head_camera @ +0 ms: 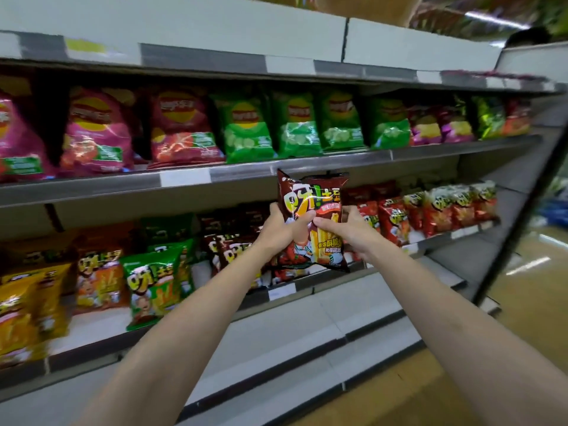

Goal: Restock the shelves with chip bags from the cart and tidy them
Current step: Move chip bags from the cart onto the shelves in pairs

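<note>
A brown chip bag (310,219) is held upright at frame centre, before the middle shelf (307,290); it is gripped by both hands, left hand (281,230) and right hand (349,230) curled round its sides.

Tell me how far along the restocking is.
Done: the upper shelf looks full of pink and green bags. In hand: the left hand and right hand both grip a brown bag, held in front of the lower shelf, not yet placed. Left: set it with the matching brown bags; the cart is out of view.
</note>
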The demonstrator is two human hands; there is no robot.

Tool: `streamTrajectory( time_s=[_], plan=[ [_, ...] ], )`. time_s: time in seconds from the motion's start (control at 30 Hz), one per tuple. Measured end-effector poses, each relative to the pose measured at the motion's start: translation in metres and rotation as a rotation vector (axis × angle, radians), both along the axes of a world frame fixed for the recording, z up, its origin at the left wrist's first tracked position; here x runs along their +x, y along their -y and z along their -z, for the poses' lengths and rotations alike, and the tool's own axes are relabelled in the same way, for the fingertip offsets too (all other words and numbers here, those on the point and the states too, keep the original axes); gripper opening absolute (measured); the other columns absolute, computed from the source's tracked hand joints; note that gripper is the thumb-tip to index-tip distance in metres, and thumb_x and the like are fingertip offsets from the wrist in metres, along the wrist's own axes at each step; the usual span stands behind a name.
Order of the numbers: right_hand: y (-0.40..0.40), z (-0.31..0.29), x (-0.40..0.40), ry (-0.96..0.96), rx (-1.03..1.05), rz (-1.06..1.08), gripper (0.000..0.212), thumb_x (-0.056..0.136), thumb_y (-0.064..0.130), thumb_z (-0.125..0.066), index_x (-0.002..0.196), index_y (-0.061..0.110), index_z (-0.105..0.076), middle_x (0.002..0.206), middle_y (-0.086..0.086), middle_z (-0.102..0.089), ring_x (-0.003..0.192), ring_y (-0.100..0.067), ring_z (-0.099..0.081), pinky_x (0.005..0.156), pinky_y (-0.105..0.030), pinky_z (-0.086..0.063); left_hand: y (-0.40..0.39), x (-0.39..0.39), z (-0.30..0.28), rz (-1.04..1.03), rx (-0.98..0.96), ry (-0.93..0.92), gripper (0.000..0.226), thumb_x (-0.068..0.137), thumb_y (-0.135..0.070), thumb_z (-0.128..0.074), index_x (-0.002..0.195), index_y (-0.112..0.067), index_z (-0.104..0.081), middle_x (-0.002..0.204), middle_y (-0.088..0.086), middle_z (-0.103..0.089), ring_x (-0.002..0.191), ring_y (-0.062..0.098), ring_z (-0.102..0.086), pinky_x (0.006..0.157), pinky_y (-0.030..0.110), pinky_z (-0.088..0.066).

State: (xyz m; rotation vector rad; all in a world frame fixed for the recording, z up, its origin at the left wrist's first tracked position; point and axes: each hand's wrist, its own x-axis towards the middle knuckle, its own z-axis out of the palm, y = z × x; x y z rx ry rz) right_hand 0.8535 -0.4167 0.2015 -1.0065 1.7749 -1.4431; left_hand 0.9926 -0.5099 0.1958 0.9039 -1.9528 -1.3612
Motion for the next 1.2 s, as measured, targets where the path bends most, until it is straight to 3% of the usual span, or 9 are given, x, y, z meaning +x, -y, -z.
streamTrajectory(
  time_s=[0.23, 0.33, 0.4, 0.5, 0.63, 0.8, 0.9, 1.03, 1.2],
  plan=[
    [0.029, 0.042, -0.079, -0.023, 0.086, 0.072, 0.077, 0.082, 0.024, -0.075, 0.139, 0.011, -0.025, 0.123, 0.0, -0.043, 0.106, -0.015, -0.048, 0.087, -0.031, -0.045, 0.04, -0.092, 0.055, -0.002, 0.152, 0.031, 0.099, 0.084, -0.056, -0.062, 0.151, -0.01, -0.006, 0.153, 0.008, -0.034, 0.136, 0.028, -0.038, 0.111, 0.044, -0.035],
    [0.053, 0.059, -0.116, -0.016, 0.149, 0.063, 0.07, 0.082, 0.021, -0.075, 0.134, 0.014, -0.029, 0.118, 0.0, -0.052, 0.106, -0.017, -0.051, 0.088, -0.032, -0.046, 0.062, -0.127, 0.073, -0.001, 0.206, 0.065, 0.097, 0.088, -0.053, -0.06, 0.154, -0.016, 0.0, 0.159, 0.004, -0.02, 0.144, 0.027, -0.024, 0.113, 0.041, -0.026],
    [0.071, 0.066, -0.132, -0.08, 0.225, 0.063, 0.073, 0.076, 0.033, -0.079, 0.132, 0.018, -0.034, 0.114, 0.003, -0.053, 0.11, -0.018, -0.052, 0.094, -0.036, -0.046, 0.077, -0.146, 0.084, -0.014, 0.212, 0.082, 0.097, 0.089, -0.049, -0.061, 0.154, -0.016, 0.003, 0.161, 0.005, -0.011, 0.147, 0.026, -0.015, 0.115, 0.039, -0.02],
    [0.106, 0.098, -0.172, -0.221, 0.317, 0.055, 0.106, 0.041, 0.069, -0.08, 0.129, 0.025, -0.042, 0.13, -0.002, -0.054, 0.123, -0.025, -0.05, 0.103, -0.049, -0.044, 0.099, -0.172, 0.101, -0.072, 0.155, 0.156, 0.094, 0.088, -0.046, -0.064, 0.154, -0.017, -0.004, 0.161, 0.009, -0.007, 0.147, 0.027, -0.011, 0.116, 0.04, -0.018],
    [0.136, 0.13, -0.201, -0.159, 0.373, 0.019, 0.074, 0.072, 0.04, -0.08, 0.134, 0.022, -0.042, 0.131, -0.007, -0.055, 0.126, -0.026, -0.048, 0.106, -0.047, -0.042, 0.126, -0.197, 0.131, -0.137, 0.167, 0.258, 0.086, 0.084, -0.048, -0.066, 0.151, -0.019, -0.02, 0.157, 0.013, -0.02, 0.145, 0.03, -0.018, 0.117, 0.045, -0.021],
    [0.156, 0.159, -0.217, -0.166, 0.383, -0.019, 0.076, 0.076, 0.023, -0.077, 0.141, 0.023, -0.038, 0.129, -0.007, -0.059, 0.125, -0.027, -0.05, 0.106, -0.048, -0.042, 0.137, -0.213, 0.164, -0.2, 0.163, 0.251, 0.054, 0.086, -0.034, -0.068, 0.132, -0.015, -0.047, 0.127, 0.004, -0.059, 0.119, 0.024, -0.055, 0.1, 0.039, -0.045],
    [0.159, 0.16, -0.221, -0.133, 0.385, 0.013, 0.05, 0.081, 0.012, -0.073, 0.123, 0.022, -0.049, 0.119, -0.007, -0.064, 0.114, -0.026, -0.059, 0.101, -0.048, -0.046, 0.138, -0.22, 0.168, -0.256, 0.186, 0.253, 0.049, 0.094, -0.026, -0.06, 0.134, -0.006, -0.041, 0.125, 0.008, -0.061, 0.115, 0.026, -0.058, 0.093, 0.032, -0.046],
    [0.163, 0.159, -0.223, -0.05, 0.395, -0.017, 0.038, 0.087, 0.008, -0.067, 0.113, 0.025, -0.045, 0.11, -0.004, -0.062, 0.106, -0.025, -0.059, 0.096, -0.045, -0.05, 0.134, -0.229, 0.172, -0.254, 0.191, 0.29, 0.057, 0.098, -0.026, -0.053, 0.145, -0.005, -0.028, 0.135, 0.011, -0.055, 0.125, 0.028, -0.052, 0.103, 0.038, -0.042],
    [0.164, 0.157, -0.223, 0.027, 0.419, -0.157, 0.044, 0.092, 0.0, -0.058, 0.13, 0.012, -0.041, 0.112, -0.003, -0.047, 0.11, -0.018, -0.048, 0.101, -0.039, -0.046, 0.129, -0.228, 0.164, -0.265, 0.206, 0.278, 0.052, 0.101, -0.023, -0.047, 0.148, -0.009, -0.029, 0.148, 0.008, -0.041, 0.136, 0.027, -0.04, 0.109, 0.033, -0.033]
  ],
)
